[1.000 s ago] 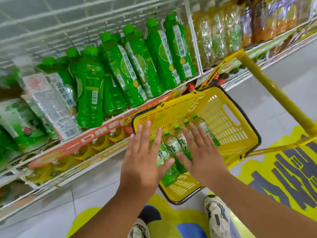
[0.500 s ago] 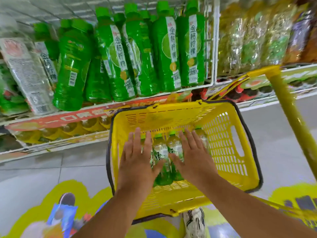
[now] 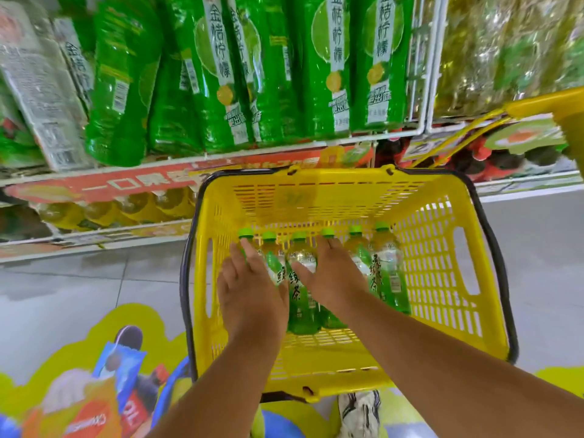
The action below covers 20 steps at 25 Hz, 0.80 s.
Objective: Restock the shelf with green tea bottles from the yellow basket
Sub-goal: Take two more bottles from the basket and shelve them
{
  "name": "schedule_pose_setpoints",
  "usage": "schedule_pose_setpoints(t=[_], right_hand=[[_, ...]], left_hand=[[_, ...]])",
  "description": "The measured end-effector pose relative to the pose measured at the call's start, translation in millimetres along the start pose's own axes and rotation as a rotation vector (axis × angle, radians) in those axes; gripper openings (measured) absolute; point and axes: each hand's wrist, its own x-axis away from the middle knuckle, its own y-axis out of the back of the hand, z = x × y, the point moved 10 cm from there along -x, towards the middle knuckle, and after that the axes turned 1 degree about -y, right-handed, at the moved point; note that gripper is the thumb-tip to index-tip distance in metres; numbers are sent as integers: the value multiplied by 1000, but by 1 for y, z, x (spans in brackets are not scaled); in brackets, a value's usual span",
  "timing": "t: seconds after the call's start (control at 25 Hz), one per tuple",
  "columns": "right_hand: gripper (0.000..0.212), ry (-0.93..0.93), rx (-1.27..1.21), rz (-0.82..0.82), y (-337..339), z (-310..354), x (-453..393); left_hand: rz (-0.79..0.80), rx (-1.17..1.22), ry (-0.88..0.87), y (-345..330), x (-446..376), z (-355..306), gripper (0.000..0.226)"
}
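A yellow basket (image 3: 442, 279) stands on the floor in front of the shelf, and several green tea bottles (image 3: 387, 273) with green caps lie side by side in it. Both my hands are down inside the basket. My left hand (image 3: 249, 289) lies flat over the leftmost bottles with its fingers straight. My right hand (image 3: 331, 276) rests on the bottles in the middle, fingers stretched toward the caps. Neither hand has its fingers curled round a bottle. The bottles under my palms are partly hidden.
The white wire shelf (image 3: 316, 143) above the basket holds tall green lemon-drink bottles (image 3: 328, 67). A lower shelf carries yellowish bottles (image 3: 132, 207). A yellow pole (image 3: 568, 121) rises at the right. My shoe (image 3: 360, 412) stands below the basket on a colourful floor sticker (image 3: 94, 390).
My view has dropped closer to the basket. Both hands have sunk from above the bottles onto them, and the fingers have drawn closer together.
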Motion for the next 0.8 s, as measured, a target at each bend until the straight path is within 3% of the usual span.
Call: schedule_pose_setpoints(t=[0.2, 0.4, 0.56, 0.8], right_hand=[[79, -88, -30, 38, -18, -4, -29], [98, -142, 11, 149, -43, -1, -52], [92, -166, 135, 180, -38, -2, -63], [79, -90, -90, -18, -25, -7, -33]], left_hand=[[33, -72, 25, -15, -14, 0, 109], [15, -195, 37, -24, -31, 2, 89], [-36, -171, 61, -24, -35, 6, 79], [29, 57, -16, -31, -21, 4, 92]])
